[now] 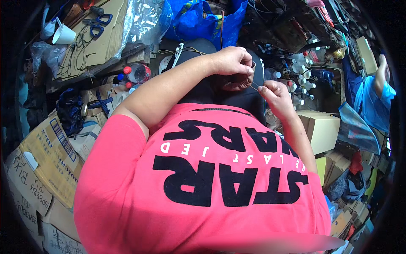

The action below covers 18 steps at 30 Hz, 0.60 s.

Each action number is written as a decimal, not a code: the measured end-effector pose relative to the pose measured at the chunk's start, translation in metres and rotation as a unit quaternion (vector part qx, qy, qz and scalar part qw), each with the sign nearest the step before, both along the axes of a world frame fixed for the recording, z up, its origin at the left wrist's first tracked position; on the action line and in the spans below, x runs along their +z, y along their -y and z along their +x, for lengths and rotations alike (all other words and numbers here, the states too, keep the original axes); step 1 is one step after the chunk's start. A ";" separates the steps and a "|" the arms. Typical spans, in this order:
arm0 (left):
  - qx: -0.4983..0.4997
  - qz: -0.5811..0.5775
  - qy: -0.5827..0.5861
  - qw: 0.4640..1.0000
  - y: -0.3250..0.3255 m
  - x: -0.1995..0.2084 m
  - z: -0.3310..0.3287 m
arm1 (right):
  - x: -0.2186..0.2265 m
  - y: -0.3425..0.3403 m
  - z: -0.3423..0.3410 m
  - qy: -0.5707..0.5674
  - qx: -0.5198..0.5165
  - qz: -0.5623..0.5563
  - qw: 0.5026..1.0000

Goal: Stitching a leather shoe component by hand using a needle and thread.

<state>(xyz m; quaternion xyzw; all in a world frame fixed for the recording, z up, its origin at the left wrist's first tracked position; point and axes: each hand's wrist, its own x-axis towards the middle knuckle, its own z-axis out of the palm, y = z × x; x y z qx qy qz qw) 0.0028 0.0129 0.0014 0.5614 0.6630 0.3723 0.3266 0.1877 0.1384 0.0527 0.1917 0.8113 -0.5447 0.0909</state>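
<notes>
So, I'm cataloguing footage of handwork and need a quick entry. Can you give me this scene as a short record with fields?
Left hand: holding a brown piece
Right hand: fingers pinching a thin strand
Upper left: blue-handled scissors on cardboard; white cup
Top: blue bag
Right: white-capped bottles, cardboard box
Unclear: brown piece's exact kind

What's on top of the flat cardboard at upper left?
Blue-handled scissors and thin dark cord lie on the flat cardboard. Most of what lies beneath it is covered.
</notes>
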 end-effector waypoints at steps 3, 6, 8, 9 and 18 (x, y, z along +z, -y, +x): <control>0.052 0.013 0.010 0.999 0.000 -0.013 -0.006 | 0.032 0.005 0.008 -0.086 -0.110 -0.013 0.990; 0.070 -0.013 0.059 0.996 0.004 -0.009 -0.008 | 0.062 -0.026 0.020 -0.084 -0.088 -0.073 0.990; 0.030 -0.025 0.267 0.963 0.006 -0.007 -0.011 | 0.053 -0.016 0.013 -0.144 -0.019 0.068 0.987; 0.024 -0.037 0.294 0.955 0.006 -0.005 -0.014 | 0.048 -0.013 0.010 -0.121 -0.012 0.096 0.988; 0.014 -0.107 0.352 0.930 0.011 0.006 -0.020 | 0.026 0.011 -0.013 -0.055 0.042 0.224 0.972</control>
